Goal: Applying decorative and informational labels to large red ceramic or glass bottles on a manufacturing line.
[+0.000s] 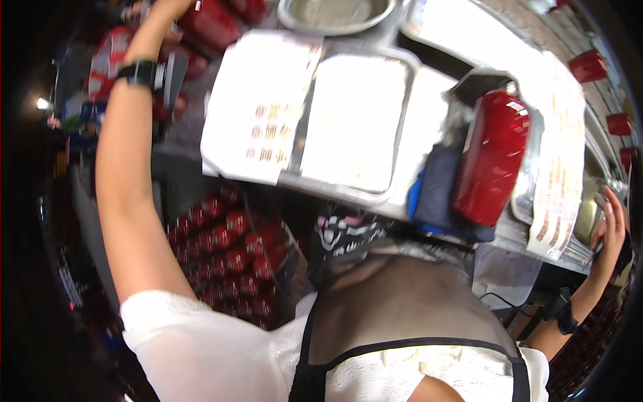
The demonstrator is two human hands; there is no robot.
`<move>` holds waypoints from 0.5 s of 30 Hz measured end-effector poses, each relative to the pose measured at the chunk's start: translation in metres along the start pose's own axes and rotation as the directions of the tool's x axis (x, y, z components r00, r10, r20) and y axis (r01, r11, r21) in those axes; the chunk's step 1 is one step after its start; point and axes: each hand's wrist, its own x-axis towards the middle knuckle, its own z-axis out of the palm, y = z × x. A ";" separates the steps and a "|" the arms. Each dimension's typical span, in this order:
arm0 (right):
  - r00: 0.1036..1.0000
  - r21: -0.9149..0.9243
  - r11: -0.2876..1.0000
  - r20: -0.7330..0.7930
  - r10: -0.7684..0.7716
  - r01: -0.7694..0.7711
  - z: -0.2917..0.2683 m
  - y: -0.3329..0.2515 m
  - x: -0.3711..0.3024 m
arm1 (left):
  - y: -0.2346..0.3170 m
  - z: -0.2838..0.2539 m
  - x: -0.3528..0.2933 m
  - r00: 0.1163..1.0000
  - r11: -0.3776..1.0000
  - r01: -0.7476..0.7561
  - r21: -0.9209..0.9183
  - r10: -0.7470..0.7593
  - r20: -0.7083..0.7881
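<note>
At the upper left, my left hand (169,7) reaches beside glossy red parts (209,27); the picture's edge cuts off its fingers. On the far right, my right hand (611,224) has its fingers stretched upward and somewhat apart. It lies right beside a rounded olive-gold object (588,213); whether it touches that object is unclear. Between my arms, a shallow metal tray (407,100) bears a bright white sheet (351,120). Right of it, a glossy red rounded housing (494,157) sits next to a dark blue folded cloth (439,181).
White printed cardboard (251,107) lies left of the tray, and another printed strip (559,181) runs along the right. A round metal bowl (335,28) stands at the back. Below the table at left, a box holds several rows of red shiny pieces (231,254).
</note>
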 end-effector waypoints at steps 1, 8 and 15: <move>0.999 0.047 0.999 0.040 0.021 -0.023 -0.004 0.002 0.000 | 0.021 0.003 -0.005 0.997 0.992 0.080 0.101 -0.081 0.002; 0.991 0.198 0.974 -0.048 0.123 -0.111 0.005 0.007 -0.011 | 0.141 0.009 -0.049 0.838 0.815 -0.252 0.522 0.454 -0.304; 0.991 0.263 0.957 -0.016 0.133 -0.125 0.008 0.000 -0.010 | 0.279 0.118 0.010 0.771 0.815 -0.514 0.269 0.576 -0.272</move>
